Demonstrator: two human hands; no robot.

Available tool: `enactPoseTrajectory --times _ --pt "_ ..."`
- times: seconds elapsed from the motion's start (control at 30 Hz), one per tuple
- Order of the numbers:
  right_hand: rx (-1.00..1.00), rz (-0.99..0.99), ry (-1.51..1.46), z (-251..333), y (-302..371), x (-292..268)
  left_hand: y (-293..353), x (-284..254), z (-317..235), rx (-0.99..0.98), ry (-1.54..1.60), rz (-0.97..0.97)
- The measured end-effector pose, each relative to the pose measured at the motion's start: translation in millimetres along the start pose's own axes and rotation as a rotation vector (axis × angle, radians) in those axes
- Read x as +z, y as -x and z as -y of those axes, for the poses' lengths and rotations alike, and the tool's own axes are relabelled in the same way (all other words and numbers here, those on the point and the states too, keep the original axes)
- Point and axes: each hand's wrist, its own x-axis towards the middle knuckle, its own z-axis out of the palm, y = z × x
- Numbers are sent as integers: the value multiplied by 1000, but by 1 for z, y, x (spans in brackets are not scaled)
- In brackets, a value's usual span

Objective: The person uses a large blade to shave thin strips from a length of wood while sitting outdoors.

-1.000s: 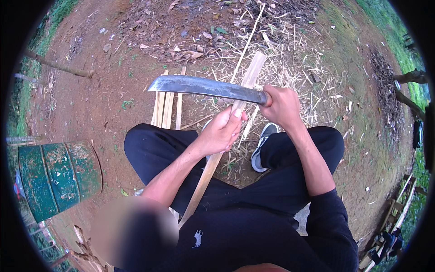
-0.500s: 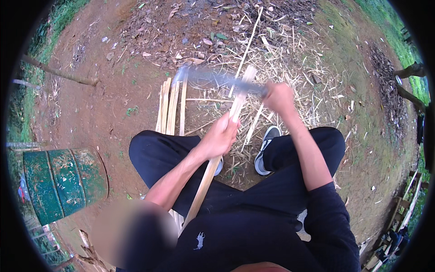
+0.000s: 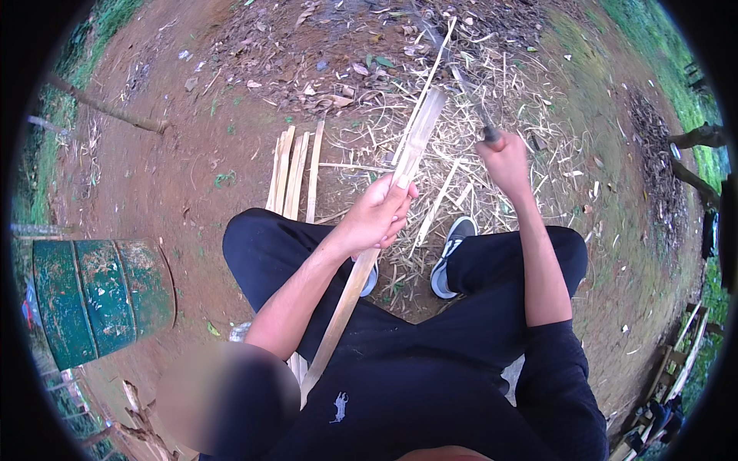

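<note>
My left hand (image 3: 377, 217) is wrapped round a long, flat strip of split bamboo (image 3: 343, 311). The strip slants from my waist up and away to the right, its far end past my fingers. In my right hand (image 3: 506, 164), out to the right of the strip, is the dark handle of a machete (image 3: 481, 107). Its blade is smeared by motion, points away from me and stands apart from the strip. Beyond my left knee, several pale bamboo strips (image 3: 295, 173) lie side by side on the ground.
Shavings (image 3: 461, 154) litter the soil beyond my feet, and a thin long strip (image 3: 432, 77) lies among them. At the left lies a rusty green metal drum (image 3: 100, 300). Wood pieces (image 3: 684, 353) are stacked at the far right; a thin trunk (image 3: 115, 110) stands at upper left.
The machete has swung from lying across the strip, blade to the left, to pointing away from me. My right hand moved right; the left hand keeps its hold and moved slightly.
</note>
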Motion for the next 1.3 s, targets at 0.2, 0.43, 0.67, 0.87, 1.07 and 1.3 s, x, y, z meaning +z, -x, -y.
enactPoseTrajectory --times 0.2,0.43,0.67,0.87,1.07,1.3 --pt "-349 88 340 43 28 18 2 5 5 -8 10 36" --pt "-391 144 389 33 36 19 7 13 12 12 -130 -13" --pt "-387 140 410 -14 20 24 4 14 14 -3 -197 -11" --pt "629 -284 586 -108 -24 -62 12 24 6 -40 -98 74" --pt "428 -159 -149 -55 -1 -17 -3 5 11 35 -52 -9" --pt "-139 203 135 42 33 4 -5 14 20 26 -273 -74"
